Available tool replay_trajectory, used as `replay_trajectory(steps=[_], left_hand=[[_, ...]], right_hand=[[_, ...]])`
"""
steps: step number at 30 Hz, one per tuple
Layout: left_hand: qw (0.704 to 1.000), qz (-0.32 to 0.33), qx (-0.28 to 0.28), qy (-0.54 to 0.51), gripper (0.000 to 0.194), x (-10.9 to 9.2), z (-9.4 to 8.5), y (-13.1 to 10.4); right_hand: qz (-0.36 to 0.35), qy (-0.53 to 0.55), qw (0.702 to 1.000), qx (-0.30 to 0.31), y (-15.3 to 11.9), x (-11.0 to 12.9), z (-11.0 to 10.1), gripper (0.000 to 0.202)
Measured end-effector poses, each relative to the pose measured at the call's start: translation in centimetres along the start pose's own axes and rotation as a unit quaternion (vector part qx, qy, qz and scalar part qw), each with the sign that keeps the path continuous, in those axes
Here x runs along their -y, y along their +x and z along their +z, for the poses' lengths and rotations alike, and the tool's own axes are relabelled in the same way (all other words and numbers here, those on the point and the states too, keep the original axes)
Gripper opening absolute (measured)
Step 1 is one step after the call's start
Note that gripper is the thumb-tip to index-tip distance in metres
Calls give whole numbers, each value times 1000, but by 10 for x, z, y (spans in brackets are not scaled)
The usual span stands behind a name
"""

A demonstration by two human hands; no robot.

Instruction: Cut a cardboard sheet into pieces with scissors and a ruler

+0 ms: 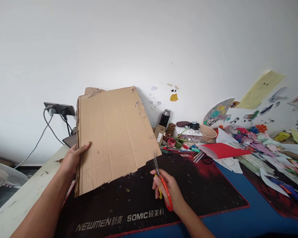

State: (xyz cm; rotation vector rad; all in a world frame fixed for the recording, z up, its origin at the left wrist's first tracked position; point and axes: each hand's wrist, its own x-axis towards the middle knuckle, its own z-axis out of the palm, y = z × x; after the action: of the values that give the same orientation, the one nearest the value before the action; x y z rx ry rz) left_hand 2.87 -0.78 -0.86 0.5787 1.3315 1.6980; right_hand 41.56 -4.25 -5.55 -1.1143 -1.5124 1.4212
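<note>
A large brown sheet of cardboard (114,135) is held up at a tilt over a black desk mat (144,195). My left hand (73,158) grips its left edge, thumb lying on the front face and the other fingers behind, out of sight. In my right hand (167,188) is a pair of scissors (167,195) with red and yellow handles. Their blades point up at the cardboard's lower right corner, by its ragged bottom edge. Whether the blades have the cardboard between them I cannot tell. Torn patches mark the sheet's top and right side.
Behind the mat stand a black thermos (165,118), small paint jars (171,142) and a round pinkish bowl (208,133). Red paper (223,150) and a heap of craft scraps cover the right side. Plugs sit in a wall socket (59,109) at left.
</note>
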Motion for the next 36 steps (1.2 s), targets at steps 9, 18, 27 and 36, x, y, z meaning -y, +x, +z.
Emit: replay_trajectory(steps=[9,18,27,36], left_hand=[[1000,-11,-5,-1,71,-5,-4,3],[999,-26,-18,18,71,-13,-3,-3],[999,-25,-28,21,73,-15,-5,-1],[999,-1,-29,28,69,-15,-8,-1]], right_hand=[[-14,-20,1000,-1,1,-5,-2,61],[-8,-20,1000,4,-1,6,-1,62],[11,-34,999,-13,-2,9,2,63],[22,-66,997,-18,-5,9,2,57]])
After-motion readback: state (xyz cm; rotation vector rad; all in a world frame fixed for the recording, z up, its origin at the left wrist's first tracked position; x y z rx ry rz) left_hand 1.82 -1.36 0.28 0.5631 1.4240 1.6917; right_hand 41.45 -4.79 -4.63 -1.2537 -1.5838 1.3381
